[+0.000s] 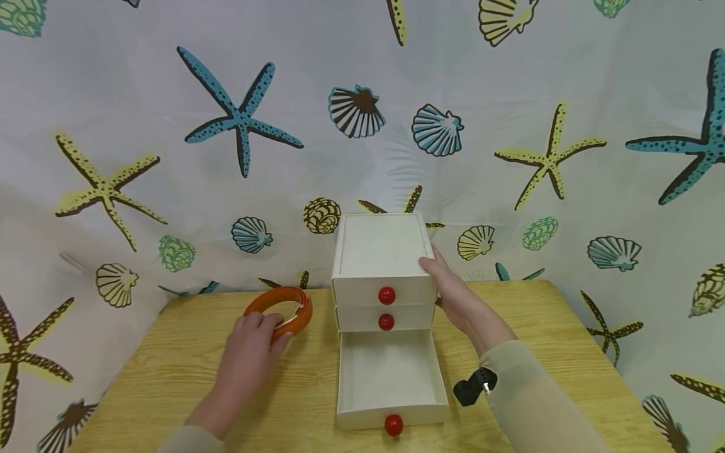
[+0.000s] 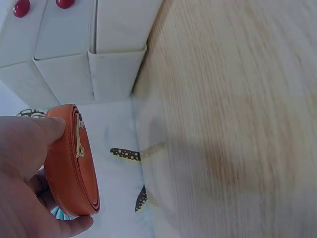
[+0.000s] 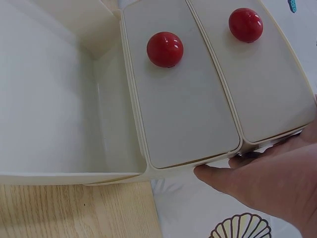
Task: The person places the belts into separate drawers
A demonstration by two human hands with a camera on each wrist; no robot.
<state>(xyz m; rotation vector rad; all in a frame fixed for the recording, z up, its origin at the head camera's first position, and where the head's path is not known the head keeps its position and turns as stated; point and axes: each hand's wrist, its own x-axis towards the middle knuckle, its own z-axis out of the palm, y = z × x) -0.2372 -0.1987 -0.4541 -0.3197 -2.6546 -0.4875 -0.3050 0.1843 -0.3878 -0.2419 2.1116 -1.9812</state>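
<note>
A rolled orange leather belt (image 1: 304,313) with a gold-coloured buckle hangs above the left part of the table. My left hand (image 1: 249,349) grips the roll by its near side; the left wrist view shows the thumb on the belt's (image 2: 69,163) outer face. To the right stands a small white chest of drawers (image 1: 382,245) with red knobs. Its bottom drawer (image 1: 391,368) is pulled out with nothing inside; the two drawers above are closed. My right hand (image 1: 459,302) rests against the chest's right side, thumb on the top edge and fingers extended along the side wall.
Everything stands on a light wooden table (image 1: 187,352). Behind it hangs a white cloth (image 1: 317,163) printed with starfish and shells. A small black device (image 1: 474,386) sits at my right wrist, beside the open drawer.
</note>
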